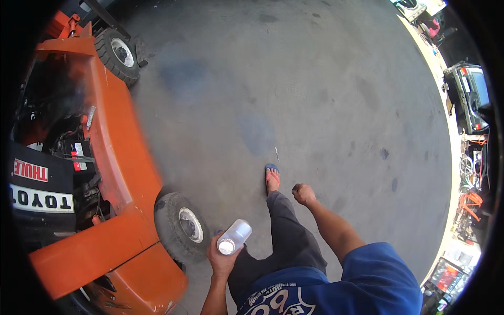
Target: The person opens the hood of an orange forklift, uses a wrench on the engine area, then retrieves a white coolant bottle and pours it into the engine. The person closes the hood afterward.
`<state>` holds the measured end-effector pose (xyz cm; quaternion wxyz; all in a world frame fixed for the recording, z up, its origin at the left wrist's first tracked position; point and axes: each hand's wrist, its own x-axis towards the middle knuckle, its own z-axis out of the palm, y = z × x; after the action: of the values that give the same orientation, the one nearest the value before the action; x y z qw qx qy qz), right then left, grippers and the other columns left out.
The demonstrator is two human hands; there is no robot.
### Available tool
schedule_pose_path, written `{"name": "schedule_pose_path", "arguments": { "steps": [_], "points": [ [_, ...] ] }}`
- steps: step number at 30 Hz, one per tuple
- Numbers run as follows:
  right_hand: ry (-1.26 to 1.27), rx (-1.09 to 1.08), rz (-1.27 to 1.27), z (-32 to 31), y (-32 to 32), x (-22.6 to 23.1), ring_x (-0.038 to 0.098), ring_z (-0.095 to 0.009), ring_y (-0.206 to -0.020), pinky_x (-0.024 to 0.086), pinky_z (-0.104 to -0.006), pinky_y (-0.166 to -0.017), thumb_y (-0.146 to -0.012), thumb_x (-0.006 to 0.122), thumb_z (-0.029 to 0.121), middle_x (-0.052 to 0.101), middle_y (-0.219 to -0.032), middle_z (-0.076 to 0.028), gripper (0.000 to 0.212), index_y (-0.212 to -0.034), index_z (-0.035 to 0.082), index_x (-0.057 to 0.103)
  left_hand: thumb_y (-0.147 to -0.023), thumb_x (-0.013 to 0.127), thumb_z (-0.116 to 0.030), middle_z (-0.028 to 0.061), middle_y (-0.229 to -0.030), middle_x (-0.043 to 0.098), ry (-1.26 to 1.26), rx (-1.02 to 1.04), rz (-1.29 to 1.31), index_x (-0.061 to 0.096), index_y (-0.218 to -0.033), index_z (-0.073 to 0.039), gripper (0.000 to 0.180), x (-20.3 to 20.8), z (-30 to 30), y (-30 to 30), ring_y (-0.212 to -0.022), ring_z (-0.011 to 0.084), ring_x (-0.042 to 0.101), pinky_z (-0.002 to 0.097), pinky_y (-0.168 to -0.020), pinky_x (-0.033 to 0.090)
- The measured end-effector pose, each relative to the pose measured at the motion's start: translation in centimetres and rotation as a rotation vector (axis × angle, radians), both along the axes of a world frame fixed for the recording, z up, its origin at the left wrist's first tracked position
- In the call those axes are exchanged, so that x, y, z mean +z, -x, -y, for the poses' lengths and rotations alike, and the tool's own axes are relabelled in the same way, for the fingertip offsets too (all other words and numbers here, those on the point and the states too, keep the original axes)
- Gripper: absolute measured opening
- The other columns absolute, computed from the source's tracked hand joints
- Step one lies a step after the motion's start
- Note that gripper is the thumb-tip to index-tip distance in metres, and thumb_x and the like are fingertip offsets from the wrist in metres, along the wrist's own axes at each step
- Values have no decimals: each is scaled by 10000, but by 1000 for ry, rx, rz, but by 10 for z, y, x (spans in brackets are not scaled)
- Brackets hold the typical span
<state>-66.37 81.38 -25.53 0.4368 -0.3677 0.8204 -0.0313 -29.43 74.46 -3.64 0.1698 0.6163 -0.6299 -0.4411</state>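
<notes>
My left hand (219,259) is wrapped around a translucent, cylindrical plastic bottle (240,232) with a whitish round end facing up. The bottle is tilted and held in front of my left thigh, close to the forklift's white-rimmed tyre (181,227). Out to the right, my right hand (303,194) hangs over the floor with its fingers curled in. Nothing shows between those fingers, and the hand touches nothing else in view.
An orange forklift (118,157) fills the left side, its engine bay open around a black battery (79,155). A second tyre (116,55) stands farther ahead. Grey, stained concrete floor (341,105) stretches ahead and right. A vehicle (471,97) and assorted items line the right edge.
</notes>
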Motion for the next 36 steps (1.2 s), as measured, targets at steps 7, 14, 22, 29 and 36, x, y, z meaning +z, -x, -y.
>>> {"name": "schedule_pose_path", "arguments": {
  "steps": [7,14,22,29,36],
  "points": [
    [-66,-99,-118,110,61,-201,692,-403,-1023,554,-480,-917,-912,631,243,726,-1065,-215,262,-1067,72,755,-599,969,-100,171,-1235,660,-34,31,-12,569,-1220,-11,744,-141,0,19,-1196,310,627,446,-1057,481],
    [-141,-45,-285,126,70,-420,689,-406,-1023,549,-483,-905,-902,655,316,723,-1066,-221,297,-1010,60,760,-719,857,-46,205,-1313,619,-173,133,16,554,-1268,-20,627,-258,-44,5,-1312,367,558,485,-1113,442],
    [-202,-115,-430,111,53,-507,692,-415,-1026,546,-503,-908,-875,675,373,722,-1039,-249,371,-1006,30,734,-727,906,-165,234,-1324,618,-426,243,-29,560,-1256,2,654,-288,-64,-2,-1303,377,568,497,-1125,422],
    [87,82,-134,126,-1,-416,635,-523,-976,514,-560,-859,-870,566,272,665,-987,-338,320,-993,-15,636,-690,910,-68,205,-1315,635,-310,260,-100,588,-1230,-16,631,-238,-43,3,-1308,350,574,458,-1098,471],
    [76,538,265,191,-130,-95,606,-408,-1100,434,-549,-1014,-901,631,142,637,-1081,-213,240,-1129,93,685,-704,879,-54,179,-1323,625,-49,255,-77,590,-1271,-18,638,-91,-31,-17,-1278,309,603,396,-1085,486]
  ]
}}
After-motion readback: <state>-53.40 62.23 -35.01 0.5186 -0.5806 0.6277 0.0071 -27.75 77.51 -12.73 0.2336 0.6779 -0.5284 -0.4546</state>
